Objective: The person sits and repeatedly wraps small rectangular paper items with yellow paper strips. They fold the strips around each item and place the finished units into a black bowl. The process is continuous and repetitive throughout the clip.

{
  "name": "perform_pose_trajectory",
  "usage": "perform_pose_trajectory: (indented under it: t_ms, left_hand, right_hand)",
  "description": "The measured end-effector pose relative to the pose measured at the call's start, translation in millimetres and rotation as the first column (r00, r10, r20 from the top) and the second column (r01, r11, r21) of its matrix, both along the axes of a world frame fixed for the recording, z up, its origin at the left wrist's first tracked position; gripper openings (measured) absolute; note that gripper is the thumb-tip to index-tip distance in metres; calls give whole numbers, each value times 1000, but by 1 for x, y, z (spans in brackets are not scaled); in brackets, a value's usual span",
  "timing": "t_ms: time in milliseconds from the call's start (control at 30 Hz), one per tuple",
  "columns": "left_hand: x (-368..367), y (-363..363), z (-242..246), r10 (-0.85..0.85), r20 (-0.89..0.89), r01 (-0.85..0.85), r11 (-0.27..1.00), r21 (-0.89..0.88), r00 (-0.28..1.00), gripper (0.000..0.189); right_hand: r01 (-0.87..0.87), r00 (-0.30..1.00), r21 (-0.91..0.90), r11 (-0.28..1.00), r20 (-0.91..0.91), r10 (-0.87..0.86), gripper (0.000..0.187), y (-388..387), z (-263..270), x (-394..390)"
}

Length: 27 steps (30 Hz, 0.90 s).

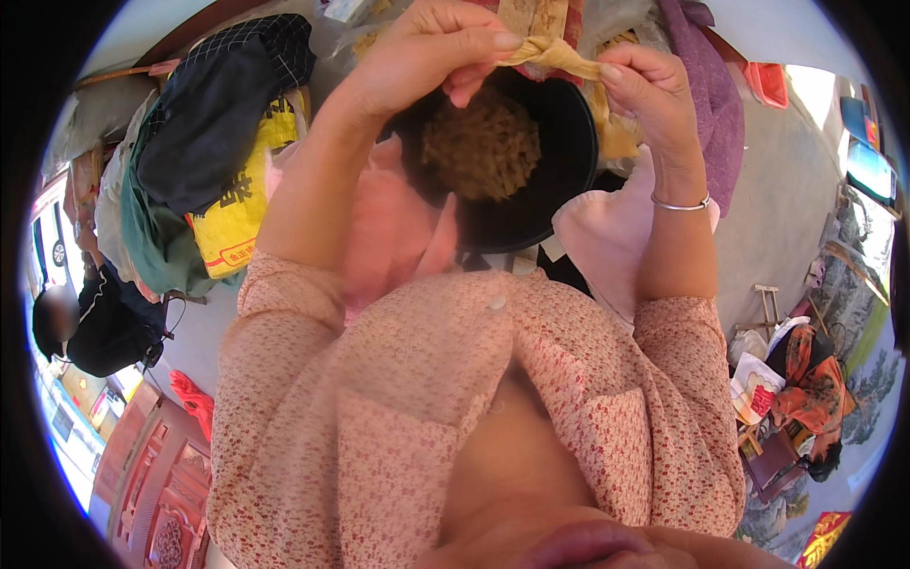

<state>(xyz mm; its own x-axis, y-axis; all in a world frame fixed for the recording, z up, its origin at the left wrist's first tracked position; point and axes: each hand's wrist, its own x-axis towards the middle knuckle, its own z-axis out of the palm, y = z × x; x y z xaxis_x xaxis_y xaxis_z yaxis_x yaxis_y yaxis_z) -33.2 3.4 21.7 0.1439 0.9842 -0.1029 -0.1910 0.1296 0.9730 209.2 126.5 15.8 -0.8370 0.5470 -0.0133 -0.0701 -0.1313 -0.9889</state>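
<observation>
Both my hands are raised over a round black basin [571, 160]. Stretched between them is a twisted, knotted yellow strip [551, 53], which looks like tofu skin. My left hand [444, 53] pinches its left end between thumb and fingers, while my right hand [643, 85] pinches the right end; a silver-coloured bangle [680, 205] circles that wrist. A blurred heap of brown pieces [483, 146] lies in the basin below, partly hidden by my left hand. More yellow sheets or strips [617, 131] hang beside the basin, under my right hand.
Pink cloth [398, 220] lies against the basin. A yellow printed sack [238, 206] under dark clothing [213, 128] is at left, purple fabric [700, 107] at right. One person [106, 320] is at far left, another [817, 398] at far right. A red plastic container [766, 85] stands beyond.
</observation>
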Motion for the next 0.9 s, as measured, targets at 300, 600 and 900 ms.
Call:
perform_pose_trajectory:
  t_ms: [300,600,900]
  left_hand:
    - [24,3,-7,-12,-803,274,943,190,596,25]
    - [13,42,-16,196,-917,-55,980,189,348,24]
    - [4,58,-40,248,-945,-56,969,242,212,25]
  right_hand:
    - [-68,982,365,929,189,-2,16,-16,-12,-16]
    - [206,922,558,804,164,-350,17,13,-25,-37]
    - [-121,756,773,623,478,-446,26,40,-41,-59]
